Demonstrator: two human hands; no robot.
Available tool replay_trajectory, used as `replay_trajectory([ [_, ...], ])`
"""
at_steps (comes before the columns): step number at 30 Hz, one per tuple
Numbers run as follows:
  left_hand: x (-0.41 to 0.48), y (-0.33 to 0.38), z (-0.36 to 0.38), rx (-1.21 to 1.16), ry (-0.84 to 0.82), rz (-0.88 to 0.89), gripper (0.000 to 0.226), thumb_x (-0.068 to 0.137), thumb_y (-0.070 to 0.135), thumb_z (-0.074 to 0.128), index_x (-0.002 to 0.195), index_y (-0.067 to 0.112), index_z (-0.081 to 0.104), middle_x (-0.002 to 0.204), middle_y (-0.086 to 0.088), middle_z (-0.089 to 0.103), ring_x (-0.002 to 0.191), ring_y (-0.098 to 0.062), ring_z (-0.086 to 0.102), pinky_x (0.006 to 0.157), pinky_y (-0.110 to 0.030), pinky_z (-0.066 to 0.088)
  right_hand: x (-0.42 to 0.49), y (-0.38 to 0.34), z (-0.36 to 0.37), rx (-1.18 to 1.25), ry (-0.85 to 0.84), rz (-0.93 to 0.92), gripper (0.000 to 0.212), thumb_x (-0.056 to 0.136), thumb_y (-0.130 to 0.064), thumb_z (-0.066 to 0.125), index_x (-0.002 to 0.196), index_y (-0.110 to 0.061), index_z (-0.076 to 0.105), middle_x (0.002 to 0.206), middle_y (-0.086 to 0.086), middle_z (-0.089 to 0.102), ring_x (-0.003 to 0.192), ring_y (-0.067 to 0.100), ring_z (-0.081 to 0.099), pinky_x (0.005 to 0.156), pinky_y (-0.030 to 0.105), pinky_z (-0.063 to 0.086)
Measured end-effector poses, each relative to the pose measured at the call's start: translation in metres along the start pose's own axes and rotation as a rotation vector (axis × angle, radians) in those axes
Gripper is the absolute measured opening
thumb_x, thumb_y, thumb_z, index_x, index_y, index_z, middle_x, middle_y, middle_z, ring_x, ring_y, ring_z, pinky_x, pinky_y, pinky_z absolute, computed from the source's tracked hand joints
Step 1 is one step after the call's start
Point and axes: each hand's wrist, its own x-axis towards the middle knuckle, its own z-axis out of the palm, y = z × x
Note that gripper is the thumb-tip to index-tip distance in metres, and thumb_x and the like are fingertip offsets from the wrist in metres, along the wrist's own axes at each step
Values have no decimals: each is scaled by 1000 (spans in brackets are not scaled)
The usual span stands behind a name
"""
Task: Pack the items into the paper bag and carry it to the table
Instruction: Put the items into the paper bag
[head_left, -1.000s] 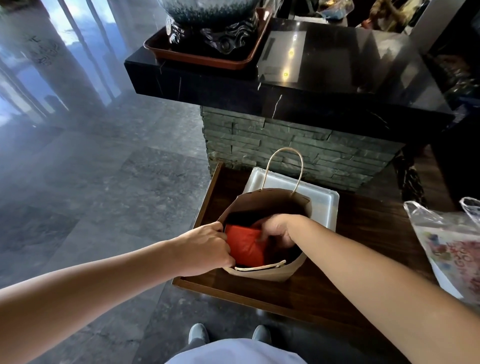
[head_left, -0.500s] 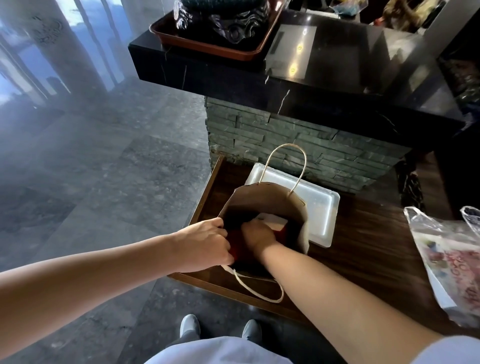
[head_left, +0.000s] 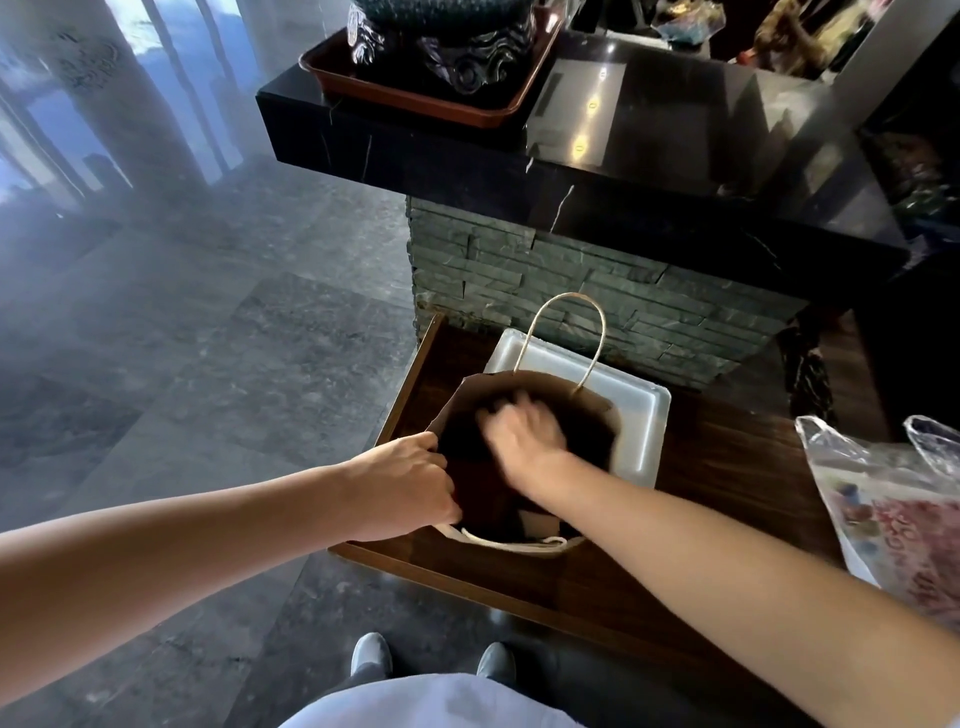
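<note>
Head view: the paper bag (head_left: 524, 395) stands upright on the dark wooden desk (head_left: 717, 499), its mouth open toward the camera and its long axis vertical. One rope handle (head_left: 563, 332) rises beyond the fingers; the other handle (head_left: 509, 543) lies limp over the near rim. The left hand (head_left: 402, 486) reaches from the near left, its fingers (head_left: 441, 470) clenched on the bag's left rim. The right hand (head_left: 524, 431) is sunk in the bag's mouth, palm down and blurred, and I cannot tell whether its fingers grasp anything. Just past them a white tray (head_left: 636, 410) lies flat behind the bag. Right of the right forearm sits a clear plastic bag (head_left: 893, 499). Farther off a stone-faced counter (head_left: 587, 291) blocks the far side.
</note>
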Motion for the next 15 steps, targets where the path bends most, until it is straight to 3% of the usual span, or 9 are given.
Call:
replay_trajectory([
  [2,0,2,0,-14,21,4,16,89,14,62,91,29,66,81,7,70,83,-20,63,86,-35,39,-7,16,-8,36,-36,58,46,85,-14,62,130,-13,53,125,16,57,119,38,49,92,45,45],
  [6,0,5,2,-20,41,17,15,88,14,63,87,29,66,79,7,71,82,-20,64,86,-35,42,-19,35,4,152,-433,239,69,83,-15,68,143,-10,35,142,16,37,127,41,45,102,48,43],
  [10,2,6,3,-42,51,5,15,87,15,66,89,30,68,80,8,72,83,-19,65,87,-35,44,-16,30,13,56,-417,250,69,84,-24,69,143,-6,38,147,18,31,132,43,35,102,51,40],
  [13,4,5,3,-25,37,2,17,86,15,67,91,30,68,82,8,72,84,-19,65,87,-34,42,-18,26,10,116,-433,257,65,82,-29,71,139,-7,47,141,18,41,124,39,49,93,45,50],
  [15,4,4,2,-26,28,-1,17,86,14,67,92,30,69,82,8,72,85,-20,66,87,-35,42,-24,28,-3,175,-372,254,53,79,-30,72,126,-10,59,128,15,55,111,35,60,81,39,53],
])
